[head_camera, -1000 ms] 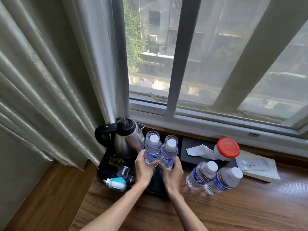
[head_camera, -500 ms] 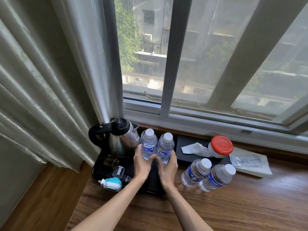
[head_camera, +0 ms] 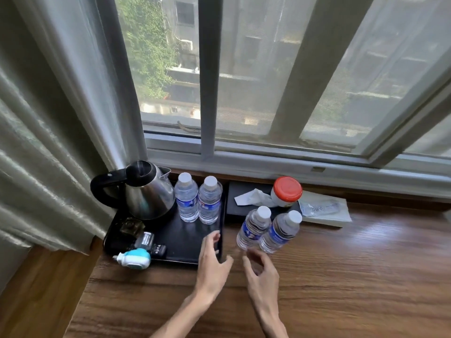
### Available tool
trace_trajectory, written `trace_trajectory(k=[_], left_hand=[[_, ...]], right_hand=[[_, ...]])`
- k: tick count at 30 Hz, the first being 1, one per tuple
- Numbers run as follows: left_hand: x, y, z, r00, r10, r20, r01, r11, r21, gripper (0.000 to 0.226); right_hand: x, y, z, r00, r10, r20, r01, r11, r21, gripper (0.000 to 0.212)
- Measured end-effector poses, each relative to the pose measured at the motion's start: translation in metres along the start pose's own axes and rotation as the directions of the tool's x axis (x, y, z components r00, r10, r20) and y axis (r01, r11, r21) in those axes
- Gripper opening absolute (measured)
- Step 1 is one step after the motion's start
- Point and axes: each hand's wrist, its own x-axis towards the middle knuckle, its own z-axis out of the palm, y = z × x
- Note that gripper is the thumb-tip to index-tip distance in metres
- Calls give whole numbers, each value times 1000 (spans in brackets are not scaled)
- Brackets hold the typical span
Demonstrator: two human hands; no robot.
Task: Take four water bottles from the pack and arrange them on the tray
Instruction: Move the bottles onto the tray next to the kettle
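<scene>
Two clear water bottles with white caps, one point(head_camera: 187, 200) beside the other point(head_camera: 209, 203), stand upright side by side at the back of the black tray point(head_camera: 180, 242), right of the kettle. Two more bottles, one point(head_camera: 253, 228) and its neighbour point(head_camera: 280, 231), stand on the wooden table just right of the tray. My left hand point(head_camera: 212, 262) hovers over the tray's front right corner, fingers apart and empty. My right hand point(head_camera: 262, 274) is open in front of the two table bottles, a short way from them, holding nothing. No pack is in view.
A steel kettle point(head_camera: 148, 191) with a black handle fills the tray's back left. Small items and a teal-and-white plug-in device point(head_camera: 134, 259) sit at the tray's front left. A black tissue box point(head_camera: 246, 198), a red-lidded jar point(head_camera: 286, 191) and a flat packet point(head_camera: 324, 209) line the sill. Curtain at left.
Both hands let go of the two bottles, which now stand on the tray, and drew back toward me and to the right, toward the bottles on the table.
</scene>
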Motion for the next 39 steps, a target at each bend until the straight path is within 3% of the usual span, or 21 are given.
trace_trajectory(k=[3,6,9,11,15,20,30,34,39], left_hand=[[9,14,17,989,10,149,-16,999,40,79],[20,25,30,973,53,224,-65,997,44,89],[29,28,39,966,113,234,-120,993,16,73],[35,30,44,964,137,227,-149,988,37,62],[40,24,54,968,137,209,-158,984,87,59],[41,9,61,986,99,137,-110,991,78,64],[23,12,64,1000,11,-4,-11,1000,2,53],[3,12,49,997,1,-82,-6,998,-59,47],[-11,12,3,990,10,-139,-28,992,-124,55]], right_hand=[[9,3,-27,988,23,-151,-23,1000,5,19],[28,7,-42,973,63,-222,-75,996,-45,41],[48,11,-50,982,83,-167,-109,983,-147,79],[59,12,-54,992,66,-107,-81,986,-144,88],[73,18,-55,999,-13,-29,9,994,-112,71],[80,30,-55,999,-15,30,15,999,-30,49],[74,36,-64,995,-40,96,41,999,-11,38],[53,27,-61,987,-88,132,88,996,9,42],[34,7,-38,971,-171,167,173,985,0,49]])
